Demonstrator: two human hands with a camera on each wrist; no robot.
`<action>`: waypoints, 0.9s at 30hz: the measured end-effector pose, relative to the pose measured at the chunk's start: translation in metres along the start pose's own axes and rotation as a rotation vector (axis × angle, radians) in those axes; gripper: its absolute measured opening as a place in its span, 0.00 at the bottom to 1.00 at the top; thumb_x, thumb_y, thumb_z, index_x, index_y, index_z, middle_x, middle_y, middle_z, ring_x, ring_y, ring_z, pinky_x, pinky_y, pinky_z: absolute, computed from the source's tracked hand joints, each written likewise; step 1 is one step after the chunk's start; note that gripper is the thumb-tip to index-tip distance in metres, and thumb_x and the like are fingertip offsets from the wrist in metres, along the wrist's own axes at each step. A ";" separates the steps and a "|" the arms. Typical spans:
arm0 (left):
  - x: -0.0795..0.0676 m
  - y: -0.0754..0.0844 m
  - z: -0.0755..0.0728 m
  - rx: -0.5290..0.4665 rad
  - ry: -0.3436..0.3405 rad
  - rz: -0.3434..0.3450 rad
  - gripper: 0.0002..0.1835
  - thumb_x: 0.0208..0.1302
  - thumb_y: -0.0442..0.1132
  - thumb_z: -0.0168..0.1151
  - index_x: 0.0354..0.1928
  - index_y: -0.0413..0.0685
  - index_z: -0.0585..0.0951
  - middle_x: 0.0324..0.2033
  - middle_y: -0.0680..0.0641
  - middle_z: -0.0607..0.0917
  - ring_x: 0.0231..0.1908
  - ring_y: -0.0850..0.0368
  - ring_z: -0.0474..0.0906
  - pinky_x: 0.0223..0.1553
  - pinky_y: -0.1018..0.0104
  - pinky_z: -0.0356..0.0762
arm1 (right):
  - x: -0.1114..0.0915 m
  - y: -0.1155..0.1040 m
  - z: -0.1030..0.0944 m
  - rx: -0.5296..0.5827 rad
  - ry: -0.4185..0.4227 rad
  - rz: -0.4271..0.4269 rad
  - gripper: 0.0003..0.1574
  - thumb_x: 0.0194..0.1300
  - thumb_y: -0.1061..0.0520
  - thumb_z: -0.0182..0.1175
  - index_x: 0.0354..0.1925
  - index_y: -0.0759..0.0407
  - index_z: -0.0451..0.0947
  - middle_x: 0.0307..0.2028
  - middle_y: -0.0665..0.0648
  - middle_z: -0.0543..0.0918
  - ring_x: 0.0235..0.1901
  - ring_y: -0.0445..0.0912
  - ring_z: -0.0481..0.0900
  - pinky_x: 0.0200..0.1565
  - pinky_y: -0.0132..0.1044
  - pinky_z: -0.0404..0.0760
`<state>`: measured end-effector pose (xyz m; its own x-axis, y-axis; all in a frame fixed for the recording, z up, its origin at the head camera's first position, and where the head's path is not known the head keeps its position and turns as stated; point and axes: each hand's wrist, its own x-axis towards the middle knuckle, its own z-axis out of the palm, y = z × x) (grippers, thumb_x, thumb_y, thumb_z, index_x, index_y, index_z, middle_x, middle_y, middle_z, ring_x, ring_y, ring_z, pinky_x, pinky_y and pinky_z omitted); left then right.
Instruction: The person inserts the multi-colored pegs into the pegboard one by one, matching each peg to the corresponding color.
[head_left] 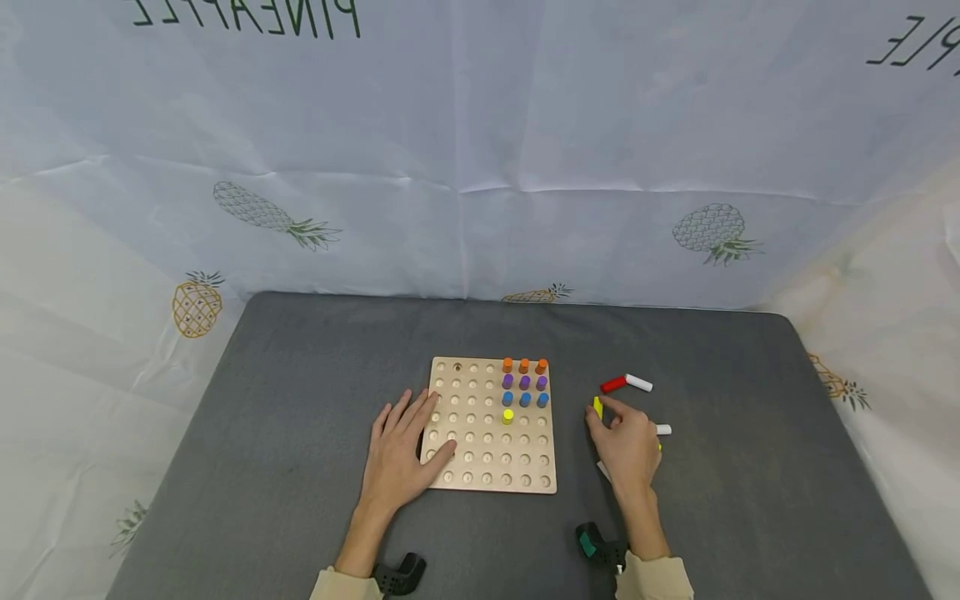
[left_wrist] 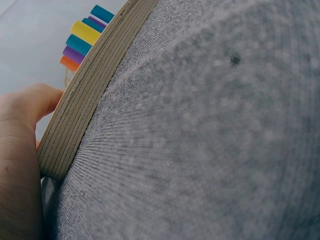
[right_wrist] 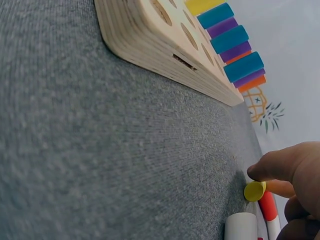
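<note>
My left hand [head_left: 397, 462] rests on the left edge of a square wooden pegboard [head_left: 487, 490], fingers straight and thumb on its face. In the board's far right part stand rows of orange pegs [head_left: 524, 366], purple pegs [head_left: 525, 382] and blue pegs [head_left: 525, 400], three each. A single yellow peg [head_left: 507, 417] stands in front of the blue ones. To the right of the board, my right hand [head_left: 632, 443] pinches another yellow peg [head_left: 597, 407] between thumb and index finger, low over the cloth. In the right wrist view the end of that yellow peg [right_wrist: 255, 191] shows below the fingertips.
Beyond the right hand lie a red peg [head_left: 612, 384] and a white peg [head_left: 639, 382], end to end. Another white peg [head_left: 663, 429] sticks out beside the knuckles. Grey cloth [head_left: 300, 400] covers the table, and a pineapple-print curtain [head_left: 465, 125] hangs behind its far edge.
</note>
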<state>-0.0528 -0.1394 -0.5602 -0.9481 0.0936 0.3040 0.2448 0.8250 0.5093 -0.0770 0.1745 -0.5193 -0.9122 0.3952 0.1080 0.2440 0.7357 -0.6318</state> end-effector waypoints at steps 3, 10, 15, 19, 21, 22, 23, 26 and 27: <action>0.000 0.000 0.000 0.003 -0.003 -0.002 0.41 0.60 0.59 0.68 0.73 0.54 0.72 0.71 0.47 0.76 0.75 0.41 0.66 0.77 0.39 0.55 | 0.001 0.000 -0.001 -0.005 -0.010 0.005 0.17 0.62 0.55 0.70 0.49 0.59 0.89 0.10 0.45 0.61 0.09 0.39 0.56 0.13 0.31 0.49; 0.000 -0.001 0.000 -0.008 -0.005 -0.003 0.41 0.60 0.59 0.68 0.74 0.55 0.72 0.71 0.47 0.76 0.75 0.41 0.66 0.77 0.40 0.53 | 0.003 0.001 -0.002 -0.021 -0.025 0.021 0.16 0.63 0.55 0.69 0.48 0.58 0.89 0.10 0.46 0.63 0.10 0.40 0.57 0.14 0.32 0.51; 0.000 -0.001 0.001 -0.003 -0.002 0.003 0.41 0.60 0.59 0.68 0.74 0.54 0.72 0.71 0.46 0.76 0.75 0.41 0.66 0.77 0.40 0.53 | 0.004 0.001 -0.003 -0.033 -0.039 0.030 0.14 0.61 0.56 0.68 0.46 0.58 0.90 0.12 0.48 0.65 0.13 0.43 0.63 0.15 0.34 0.56; 0.001 -0.001 0.001 -0.001 -0.002 0.005 0.41 0.60 0.59 0.68 0.74 0.54 0.72 0.71 0.46 0.76 0.75 0.41 0.66 0.77 0.40 0.53 | 0.005 0.002 -0.004 -0.040 -0.063 0.022 0.15 0.62 0.55 0.67 0.47 0.58 0.90 0.12 0.48 0.65 0.13 0.44 0.63 0.15 0.34 0.57; 0.001 -0.001 0.001 -0.001 -0.001 0.005 0.41 0.60 0.59 0.68 0.74 0.54 0.72 0.71 0.46 0.76 0.75 0.41 0.66 0.77 0.40 0.53 | 0.005 0.002 -0.005 -0.046 -0.080 0.020 0.17 0.63 0.54 0.67 0.48 0.58 0.89 0.12 0.48 0.64 0.13 0.44 0.63 0.15 0.34 0.57; 0.001 -0.001 0.001 -0.002 -0.002 0.004 0.41 0.60 0.59 0.68 0.74 0.54 0.72 0.71 0.46 0.76 0.75 0.41 0.66 0.77 0.40 0.53 | 0.005 0.002 -0.005 -0.050 -0.089 0.018 0.17 0.63 0.54 0.67 0.49 0.58 0.89 0.12 0.48 0.64 0.13 0.44 0.63 0.15 0.34 0.57; 0.000 -0.001 0.001 -0.001 -0.002 0.003 0.41 0.60 0.59 0.68 0.74 0.54 0.72 0.71 0.46 0.76 0.75 0.41 0.66 0.77 0.40 0.53 | 0.005 0.002 -0.006 -0.053 -0.101 0.014 0.18 0.63 0.53 0.67 0.50 0.59 0.89 0.12 0.48 0.64 0.13 0.44 0.62 0.15 0.34 0.56; 0.000 -0.001 0.000 -0.001 -0.006 -0.001 0.41 0.60 0.59 0.68 0.74 0.54 0.72 0.71 0.46 0.76 0.75 0.41 0.66 0.77 0.40 0.53 | 0.006 0.003 -0.008 -0.068 -0.140 0.004 0.20 0.64 0.52 0.66 0.52 0.59 0.88 0.12 0.48 0.64 0.14 0.43 0.63 0.15 0.35 0.57; 0.000 -0.001 0.000 -0.001 -0.007 -0.002 0.41 0.60 0.59 0.68 0.74 0.54 0.72 0.71 0.46 0.76 0.75 0.41 0.66 0.77 0.40 0.53 | 0.006 0.003 -0.008 -0.072 -0.151 0.000 0.20 0.65 0.52 0.66 0.53 0.59 0.87 0.12 0.48 0.64 0.13 0.43 0.63 0.15 0.35 0.57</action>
<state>-0.0534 -0.1400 -0.5608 -0.9500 0.0957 0.2972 0.2428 0.8249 0.5105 -0.0791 0.1833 -0.5144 -0.9500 0.3121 -0.0122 0.2622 0.7755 -0.5744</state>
